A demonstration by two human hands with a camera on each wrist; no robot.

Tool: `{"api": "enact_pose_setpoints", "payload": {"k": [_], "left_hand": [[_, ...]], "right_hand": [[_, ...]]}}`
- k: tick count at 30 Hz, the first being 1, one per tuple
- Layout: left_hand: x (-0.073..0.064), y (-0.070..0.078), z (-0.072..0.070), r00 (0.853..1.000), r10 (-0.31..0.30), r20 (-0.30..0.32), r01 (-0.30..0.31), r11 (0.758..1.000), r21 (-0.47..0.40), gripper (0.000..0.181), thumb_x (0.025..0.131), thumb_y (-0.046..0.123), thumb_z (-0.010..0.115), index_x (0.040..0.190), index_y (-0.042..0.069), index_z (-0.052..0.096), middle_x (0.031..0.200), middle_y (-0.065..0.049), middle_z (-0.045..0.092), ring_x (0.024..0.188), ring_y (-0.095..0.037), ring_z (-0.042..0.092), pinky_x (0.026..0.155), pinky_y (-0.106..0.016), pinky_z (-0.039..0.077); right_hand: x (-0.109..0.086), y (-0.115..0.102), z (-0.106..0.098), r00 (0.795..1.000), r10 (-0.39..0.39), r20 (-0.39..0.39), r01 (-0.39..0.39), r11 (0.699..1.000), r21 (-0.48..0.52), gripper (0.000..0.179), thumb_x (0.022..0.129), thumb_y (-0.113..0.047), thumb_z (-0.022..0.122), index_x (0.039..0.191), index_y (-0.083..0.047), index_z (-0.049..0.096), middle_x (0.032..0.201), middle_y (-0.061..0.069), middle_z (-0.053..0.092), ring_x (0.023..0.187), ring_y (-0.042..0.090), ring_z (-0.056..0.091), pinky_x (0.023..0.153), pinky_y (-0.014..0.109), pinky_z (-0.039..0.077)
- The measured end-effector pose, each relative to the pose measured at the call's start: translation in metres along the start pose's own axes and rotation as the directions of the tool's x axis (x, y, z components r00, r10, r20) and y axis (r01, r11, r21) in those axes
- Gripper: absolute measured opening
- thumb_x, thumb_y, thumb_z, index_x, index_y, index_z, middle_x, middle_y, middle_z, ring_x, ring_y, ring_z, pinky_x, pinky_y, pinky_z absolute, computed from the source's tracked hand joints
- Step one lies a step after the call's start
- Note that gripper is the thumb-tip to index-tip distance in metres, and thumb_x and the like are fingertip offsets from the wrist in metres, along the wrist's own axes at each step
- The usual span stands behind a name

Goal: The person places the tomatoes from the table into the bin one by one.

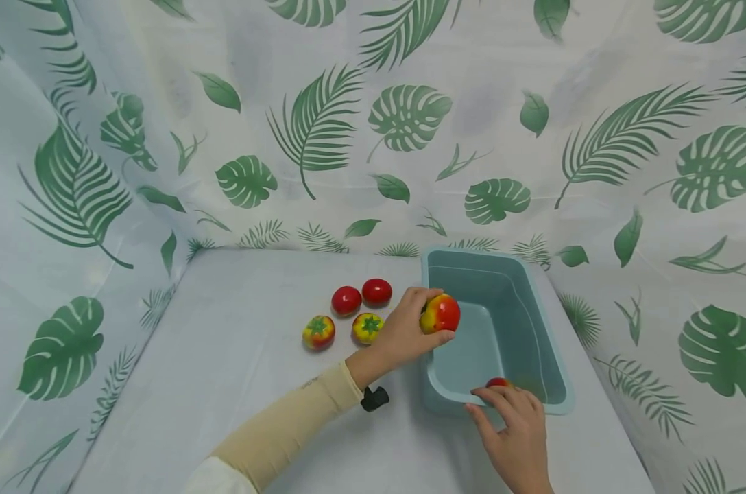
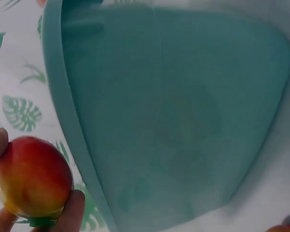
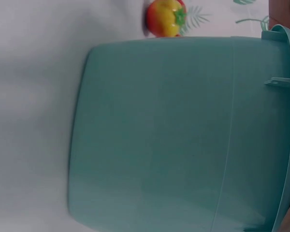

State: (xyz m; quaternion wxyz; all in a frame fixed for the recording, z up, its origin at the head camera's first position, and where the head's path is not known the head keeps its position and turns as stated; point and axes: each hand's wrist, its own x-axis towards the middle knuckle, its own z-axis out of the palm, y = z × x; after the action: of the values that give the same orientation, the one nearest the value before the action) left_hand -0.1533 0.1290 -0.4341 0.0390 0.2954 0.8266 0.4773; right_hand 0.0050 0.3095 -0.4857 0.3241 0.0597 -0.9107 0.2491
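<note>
Teal plastic is your landmark: the bin (image 1: 552, 343). Your left hand (image 1: 404, 336) grips a red-and-yellow tomato (image 1: 440, 313) at the bin's left rim, held over the edge above the hollow. Your right hand (image 1: 518, 429) pinches a second tomato (image 1: 498, 383) at the bin's near rim, fingers curled round it. Four more tomatoes (image 1: 346, 300) sit left of the bin on the table (image 1: 225, 384), within easy reach.
</note>
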Motion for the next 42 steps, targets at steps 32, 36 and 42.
{"api": "enact_pose_setpoints", "payload": {"k": [32,36,42], "left_hand": [[-0.011,-0.008,0.021,0.975,0.215,0.048,-0.219,0.969,0.114,0.059,0.091,0.037,0.069,0.140,0.014,0.047,0.141,0.000,0.044,0.127,-0.014,0.044,0.101,-0.028,0.045],[-0.016,-0.024,0.009,0.983,0.185,-0.015,-0.181,0.971,0.155,0.057,0.090,0.036,0.069,0.139,0.014,0.048,0.140,-0.001,0.046,0.127,-0.016,0.044,0.103,-0.030,0.044],[-0.027,-0.059,-0.008,0.989,0.106,-0.100,-0.083,0.974,0.211,0.058,0.089,0.034,0.071,0.138,0.014,0.049,0.139,-0.001,0.047,0.127,-0.016,0.043,0.103,-0.033,0.045]], "right_hand": [[0.000,0.001,0.001,1.000,-0.022,-0.009,0.022,1.000,0.008,0.031,0.064,-0.013,0.087,0.091,-0.008,0.074,0.089,0.006,0.068,0.088,0.027,0.059,0.090,0.038,0.032],[0.000,0.001,0.002,1.000,0.001,0.004,-0.001,1.000,-0.004,0.031,0.064,-0.015,0.088,0.091,-0.008,0.074,0.089,0.006,0.068,0.090,0.026,0.059,0.092,0.036,0.031],[-0.001,0.001,0.003,1.000,0.005,-0.013,-0.005,1.000,0.000,0.033,0.062,-0.013,0.089,0.092,-0.008,0.075,0.089,0.006,0.068,0.088,0.026,0.058,0.093,0.034,0.030]]}}
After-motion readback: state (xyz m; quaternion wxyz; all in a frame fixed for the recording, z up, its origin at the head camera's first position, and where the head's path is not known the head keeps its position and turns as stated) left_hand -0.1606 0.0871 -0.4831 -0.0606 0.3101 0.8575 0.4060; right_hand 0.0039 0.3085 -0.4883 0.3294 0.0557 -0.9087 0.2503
